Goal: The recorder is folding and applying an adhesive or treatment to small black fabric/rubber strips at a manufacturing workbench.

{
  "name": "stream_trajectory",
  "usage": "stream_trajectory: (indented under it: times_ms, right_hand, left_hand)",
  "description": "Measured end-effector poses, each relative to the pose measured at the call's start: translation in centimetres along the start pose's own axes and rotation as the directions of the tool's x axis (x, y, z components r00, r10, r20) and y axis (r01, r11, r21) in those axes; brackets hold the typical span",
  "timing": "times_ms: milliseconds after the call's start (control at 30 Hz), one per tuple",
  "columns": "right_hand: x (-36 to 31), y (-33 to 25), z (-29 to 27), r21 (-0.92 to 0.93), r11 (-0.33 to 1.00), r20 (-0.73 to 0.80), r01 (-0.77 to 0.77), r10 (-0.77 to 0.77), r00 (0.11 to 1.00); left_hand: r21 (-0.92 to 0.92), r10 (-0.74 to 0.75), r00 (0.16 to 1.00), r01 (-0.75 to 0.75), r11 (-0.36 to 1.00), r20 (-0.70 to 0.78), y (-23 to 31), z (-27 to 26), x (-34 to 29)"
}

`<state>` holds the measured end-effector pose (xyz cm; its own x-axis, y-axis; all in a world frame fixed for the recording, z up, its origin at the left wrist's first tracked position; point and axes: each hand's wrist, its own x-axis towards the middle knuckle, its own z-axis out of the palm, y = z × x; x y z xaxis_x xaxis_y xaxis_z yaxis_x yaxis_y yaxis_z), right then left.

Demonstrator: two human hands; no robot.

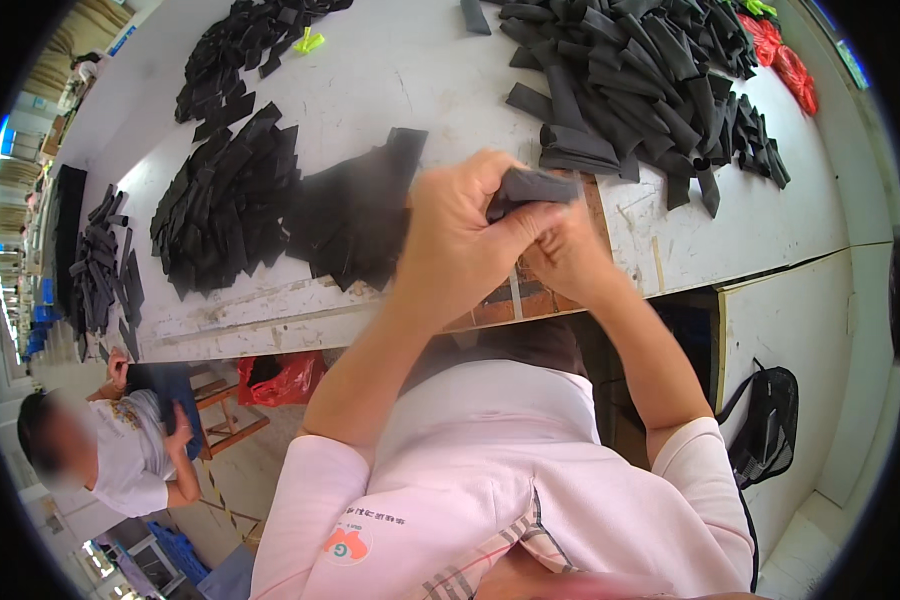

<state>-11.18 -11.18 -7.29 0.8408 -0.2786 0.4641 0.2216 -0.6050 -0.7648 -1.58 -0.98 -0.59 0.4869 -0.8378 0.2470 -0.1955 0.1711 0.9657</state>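
Observation:
Above the front edge of the table, my left hand (462,212) is closed around a folded black fabric piece (542,187), its thumb along the lower side. My right hand (570,258) is at the same piece from below and to the right. Its fingers are curled and a little blurred, partly hidden behind the left thumb. Just left of my hands lies a fanned stack of flat black pieces (345,215). Beyond my right hand, rolled black pieces (580,150) lie at the near edge of a big heap (650,70).
The white table (420,70) also bears a black pile (225,200) at the left, another (235,50) farther back, and narrow strips (100,250) at the far left. Red plastic bags (785,65) lie at the back right. A co-worker (120,440) sits left; a black mesh bag (767,425) hangs right.

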Motion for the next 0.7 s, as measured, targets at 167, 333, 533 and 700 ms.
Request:
stream_trajectory:
  times_ms: [167,333,533,700]
  right_hand:
    - [0.7,-0.5,-0.2,-0.007,0.998,0.105,-0.058,0.058,0.993]
    - [0.0,0.4,0.8,-0.072,0.994,-0.034,0.077,-0.079,0.996]
    - [0.8,-1.0,-0.4,-0.141,0.990,0.067,-0.002,0.011,0.998]
    - [2.6,-3.0,-1.5,-0.304,0.952,0.082,0.034,-0.010,0.997]
  left_hand:
    - [0.041,-0.033,0.999,0.035,0.999,-0.031,-1.4,-0.7,0.0]
    - [0.216,0.011,1.000,-0.014,0.976,0.015,-2.0,-0.6,-0.2]
    - [-0.301,0.040,0.980,-0.100,0.948,-0.197,0.0,0.6,-0.7]
    - [-0.499,0.090,0.973,-0.187,0.846,-0.211,-0.7,-1.0,-0.7]
